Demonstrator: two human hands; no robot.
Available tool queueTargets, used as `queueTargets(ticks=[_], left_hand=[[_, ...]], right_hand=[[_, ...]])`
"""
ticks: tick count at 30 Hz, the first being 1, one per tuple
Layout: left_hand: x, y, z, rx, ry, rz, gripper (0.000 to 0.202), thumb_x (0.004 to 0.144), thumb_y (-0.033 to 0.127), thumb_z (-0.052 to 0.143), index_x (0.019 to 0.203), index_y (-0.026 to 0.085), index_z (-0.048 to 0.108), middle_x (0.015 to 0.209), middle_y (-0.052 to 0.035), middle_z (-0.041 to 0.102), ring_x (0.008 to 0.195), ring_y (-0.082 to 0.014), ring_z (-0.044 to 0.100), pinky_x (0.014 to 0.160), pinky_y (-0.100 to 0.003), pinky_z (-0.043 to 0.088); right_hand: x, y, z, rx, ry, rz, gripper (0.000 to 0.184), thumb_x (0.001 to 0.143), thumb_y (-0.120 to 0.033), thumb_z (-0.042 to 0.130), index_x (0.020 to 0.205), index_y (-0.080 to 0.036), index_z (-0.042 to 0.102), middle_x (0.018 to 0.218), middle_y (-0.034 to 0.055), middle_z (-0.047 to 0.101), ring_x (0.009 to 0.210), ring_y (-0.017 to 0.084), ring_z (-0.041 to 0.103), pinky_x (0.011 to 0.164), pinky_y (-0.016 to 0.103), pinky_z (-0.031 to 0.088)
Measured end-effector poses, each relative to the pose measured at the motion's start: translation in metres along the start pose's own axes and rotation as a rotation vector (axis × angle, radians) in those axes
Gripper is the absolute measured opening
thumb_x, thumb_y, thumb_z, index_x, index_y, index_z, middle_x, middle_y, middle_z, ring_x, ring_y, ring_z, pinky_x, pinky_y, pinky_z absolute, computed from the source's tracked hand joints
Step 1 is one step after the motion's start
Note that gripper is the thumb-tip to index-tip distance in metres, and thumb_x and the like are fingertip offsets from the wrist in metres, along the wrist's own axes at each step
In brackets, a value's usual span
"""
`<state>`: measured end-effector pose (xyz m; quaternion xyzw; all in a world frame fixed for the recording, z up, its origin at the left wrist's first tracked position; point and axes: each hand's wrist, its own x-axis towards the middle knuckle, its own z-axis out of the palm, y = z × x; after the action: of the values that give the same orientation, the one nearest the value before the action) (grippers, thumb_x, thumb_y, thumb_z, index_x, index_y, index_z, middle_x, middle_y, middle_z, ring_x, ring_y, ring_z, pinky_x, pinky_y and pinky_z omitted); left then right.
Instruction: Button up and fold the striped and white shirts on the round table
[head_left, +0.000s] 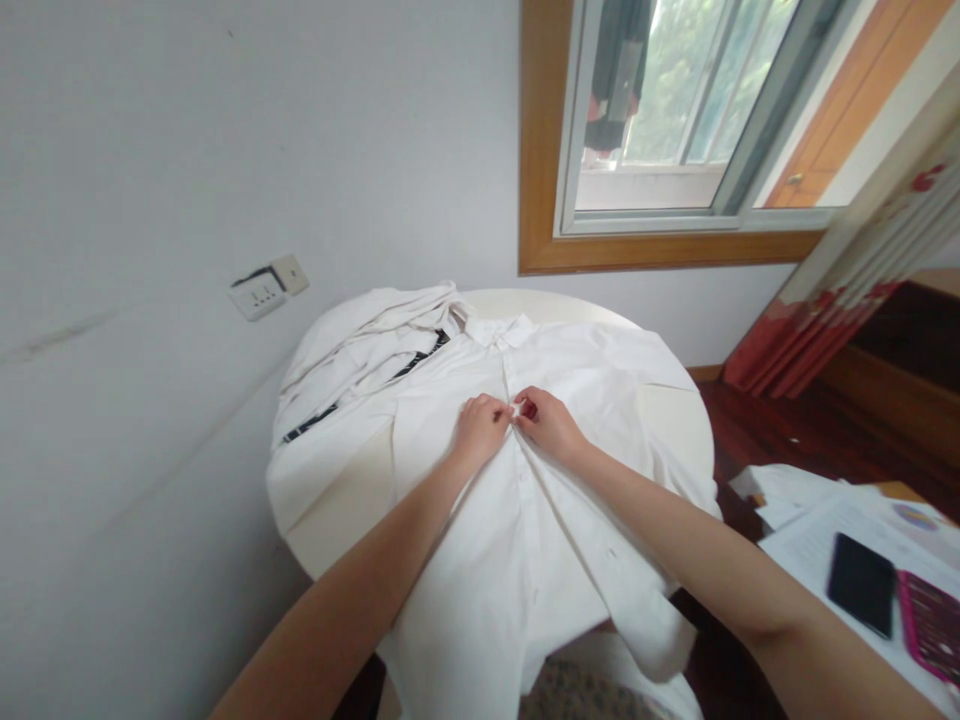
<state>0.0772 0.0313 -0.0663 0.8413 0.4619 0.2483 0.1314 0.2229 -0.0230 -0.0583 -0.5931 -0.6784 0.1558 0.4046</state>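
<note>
A white button-up shirt point(525, 500) lies front-up on a round white table point(679, 420), collar toward the wall. My left hand point(480, 428) and my right hand point(547, 422) meet at the shirt's front placket, just below the collar. Both hands pinch the fabric edges together with closed fingers. Whatever small part sits between the fingertips is hidden.
A pile of other white garments with a dark strap point(360, 350) lies at the table's back left. A wall socket point(259, 295) is on the wall behind. Papers, a black phone point(862, 582) and a pink calculator point(930, 625) lie at the right. A window and curtain stand behind.
</note>
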Motion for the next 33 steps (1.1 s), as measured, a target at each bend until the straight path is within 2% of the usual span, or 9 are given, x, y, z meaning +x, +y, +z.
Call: queueTargets(ticks=[2,5,9,12,15,19,25,33], left_hand=[[0.0,0.0,0.0,0.002,0.012,0.0,0.022,0.087,0.028,0.05,0.079,0.019,0.068,0.09,-0.006,0.065,0.091,-0.0192,0.057,0.088,-0.034,0.041],[-0.001,0.001,0.0,-0.005,0.03,0.006,0.022,0.087,0.027,0.049,0.078,0.019,0.068,0.09,-0.0058,0.065,0.092,-0.0187,0.056,0.088,-0.034,0.041],[-0.001,0.002,0.0,-0.033,0.031,0.019,0.021,0.087,0.026,0.05,0.077,0.019,0.067,0.088,-0.0054,0.065,0.091,-0.0182,0.056,0.088,-0.034,0.041],[-0.001,0.002,0.0,-0.05,0.03,0.025,0.021,0.087,0.025,0.049,0.076,0.019,0.066,0.089,-0.005,0.064,0.091,-0.0179,0.056,0.088,-0.034,0.041],[-0.001,0.003,0.0,-0.029,0.023,0.031,0.023,0.089,0.027,0.047,0.075,0.019,0.065,0.089,-0.0052,0.063,0.091,-0.0183,0.056,0.088,-0.034,0.041],[-0.004,0.008,-0.003,0.032,0.024,0.022,0.024,0.09,0.029,0.045,0.077,0.019,0.063,0.092,-0.0065,0.061,0.093,-0.0198,0.054,0.088,-0.035,0.04],[-0.012,0.019,-0.011,0.183,0.079,0.1,0.021,0.092,0.029,0.042,0.086,0.019,0.059,0.099,-0.0101,0.057,0.1,-0.0247,0.048,0.088,-0.04,0.037],[-0.012,0.007,-0.008,0.095,0.024,0.12,0.014,0.088,0.03,0.049,0.085,0.021,0.059,0.096,-0.0055,0.058,0.097,-0.0207,0.051,0.09,-0.036,0.039]], right_hand=[[0.0,0.0,-0.003,-0.02,-0.014,0.023,0.021,0.072,-0.013,0.063,0.092,-0.017,0.057,0.072,-0.0026,0.056,0.067,0.011,0.05,0.066,0.021,0.037],[0.001,0.001,-0.006,-0.067,-0.057,0.009,0.003,0.079,-0.019,0.059,0.08,-0.017,0.058,0.07,-0.0018,0.055,0.066,0.011,0.048,0.064,0.021,0.035],[0.003,0.003,-0.005,-0.182,-0.083,-0.013,0.026,0.092,-0.024,0.042,0.072,-0.016,0.057,0.073,0.0028,0.059,0.071,0.013,0.051,0.068,0.023,0.034],[0.003,0.001,-0.002,-0.315,-0.079,-0.001,0.028,0.094,-0.029,0.04,0.077,-0.017,0.059,0.079,0.0062,0.062,0.075,0.015,0.053,0.069,0.025,0.034],[0.003,-0.001,0.001,-0.388,-0.086,-0.012,0.027,0.094,-0.028,0.039,0.082,-0.018,0.06,0.084,0.0076,0.063,0.079,0.016,0.054,0.071,0.025,0.034],[0.005,0.001,0.002,-0.346,-0.086,0.028,0.027,0.094,-0.027,0.038,0.083,-0.018,0.061,0.086,0.0064,0.064,0.08,0.016,0.055,0.069,0.024,0.034],[0.009,0.004,0.001,-0.228,-0.091,0.089,0.036,0.095,-0.03,0.036,0.073,-0.017,0.061,0.072,0.0037,0.062,0.066,0.014,0.051,0.062,0.023,0.031],[0.003,0.002,0.003,-0.239,-0.061,0.102,0.039,0.095,-0.035,0.037,0.072,-0.018,0.063,0.072,0.0042,0.063,0.067,0.014,0.052,0.061,0.023,0.03]])
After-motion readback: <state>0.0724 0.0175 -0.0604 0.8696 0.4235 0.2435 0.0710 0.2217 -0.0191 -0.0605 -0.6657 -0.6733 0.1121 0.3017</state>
